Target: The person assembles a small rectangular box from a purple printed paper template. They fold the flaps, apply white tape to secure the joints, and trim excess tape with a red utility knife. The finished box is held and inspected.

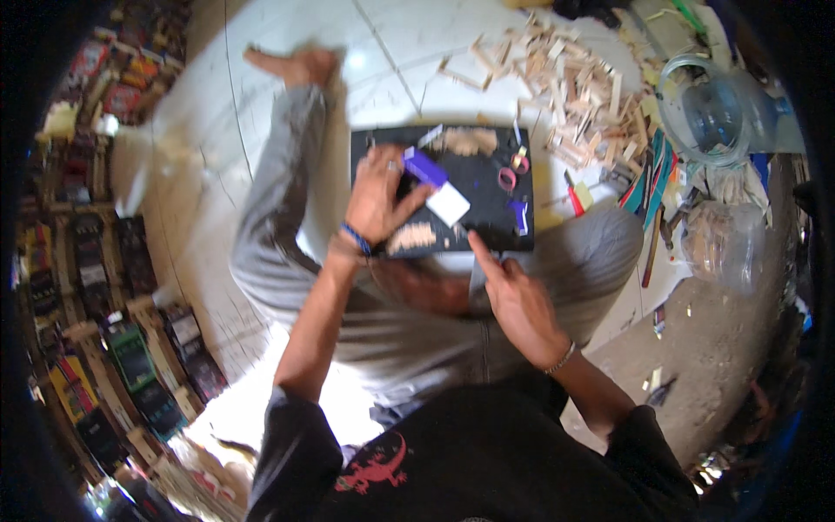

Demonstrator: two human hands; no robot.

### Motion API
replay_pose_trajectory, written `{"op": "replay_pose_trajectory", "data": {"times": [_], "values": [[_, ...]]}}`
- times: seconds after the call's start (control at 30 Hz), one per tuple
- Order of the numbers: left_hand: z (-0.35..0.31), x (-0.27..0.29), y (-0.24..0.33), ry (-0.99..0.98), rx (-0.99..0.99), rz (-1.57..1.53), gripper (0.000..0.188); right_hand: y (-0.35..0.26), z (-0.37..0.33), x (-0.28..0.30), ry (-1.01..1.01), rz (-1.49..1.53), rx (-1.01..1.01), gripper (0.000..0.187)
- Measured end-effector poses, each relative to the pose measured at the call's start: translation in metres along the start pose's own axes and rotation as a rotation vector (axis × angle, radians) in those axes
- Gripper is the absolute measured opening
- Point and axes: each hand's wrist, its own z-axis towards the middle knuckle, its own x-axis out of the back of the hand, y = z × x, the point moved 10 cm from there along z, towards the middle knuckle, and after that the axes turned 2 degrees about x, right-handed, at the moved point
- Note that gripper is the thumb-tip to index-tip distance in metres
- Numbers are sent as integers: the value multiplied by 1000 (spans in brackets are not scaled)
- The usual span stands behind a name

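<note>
A black board point(478, 196) lies across my lap. On it sits a small purple-and-white box point(425, 168), its white end point(449, 205) toward my right hand. My left hand point(376, 196) is over the board's left side, thumb along the box and fingers curled at its far end, holding it. Just off the near edge, my right hand point(519, 300) has its index finger stretched toward the board. The other fingers are bent around a thin greyish flat piece point(477, 280), blurred and partly hidden.
Pinkish tape rings point(507, 179) and a purple scrap point(521, 217) lie on the board's right. Beyond are a heap of wooden pieces point(574, 96), a red-handled tool point(575, 200) and a clear plastic jug point(709, 109). Stacked framed items point(130, 357) line the left.
</note>
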Motion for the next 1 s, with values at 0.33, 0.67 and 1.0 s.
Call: {"op": "replay_pose_trajectory", "data": {"times": [0.33, 0.67, 1.0], "values": [[-1, 25, -4, 151, 189, 5, 24, 15, 48, 32, 297, -15, 15, 78], [-41, 56, -41, 189, 530, -204, 26, 5, 90, 19, 379, -249, 2, 59], [-41, 53, -11, 123, 653, -381, 34, -16, 89, 61, 511, 500, 212, 23]]}}
